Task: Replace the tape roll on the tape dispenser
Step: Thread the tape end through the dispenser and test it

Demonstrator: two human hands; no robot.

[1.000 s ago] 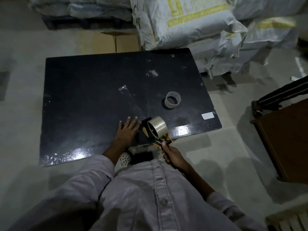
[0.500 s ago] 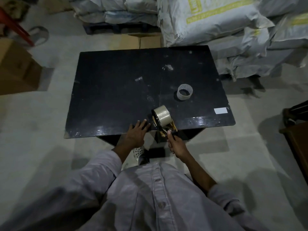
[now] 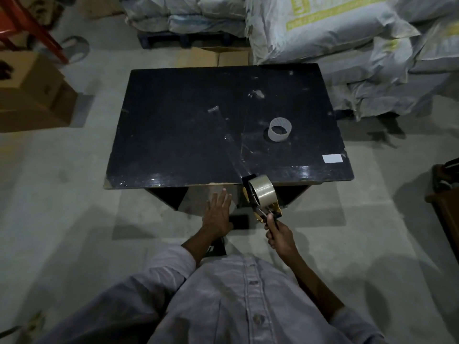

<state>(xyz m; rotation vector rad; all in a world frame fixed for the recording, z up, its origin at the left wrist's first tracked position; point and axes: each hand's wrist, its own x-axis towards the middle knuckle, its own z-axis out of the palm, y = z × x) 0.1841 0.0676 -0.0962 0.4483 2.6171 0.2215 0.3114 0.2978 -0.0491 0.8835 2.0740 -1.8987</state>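
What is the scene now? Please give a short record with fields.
right hand: grips dispenser handle
left hand: open, empty, off the table
roll: mounted on dispenser
strip: clear tape runs from dispenser across table
core: empty, upright on table, apart from dispenser
label: white, near table's right corner

Glossy black bench [image 3: 173,125], clear shiny tape, matt grey floor [image 3: 62,207]

The bench top is smooth and dark, reflecting light along its near edge; the tape roll [image 3: 263,192] looks glossy, translucent plastic film; a clear strip of tape [image 3: 229,142] lies shiny across the bench; the empty core [image 3: 280,129] looks matt, pale and translucent; the sacks [image 3: 323,28] far right look woven; the shirt [image 3: 248,306] is soft cloth.
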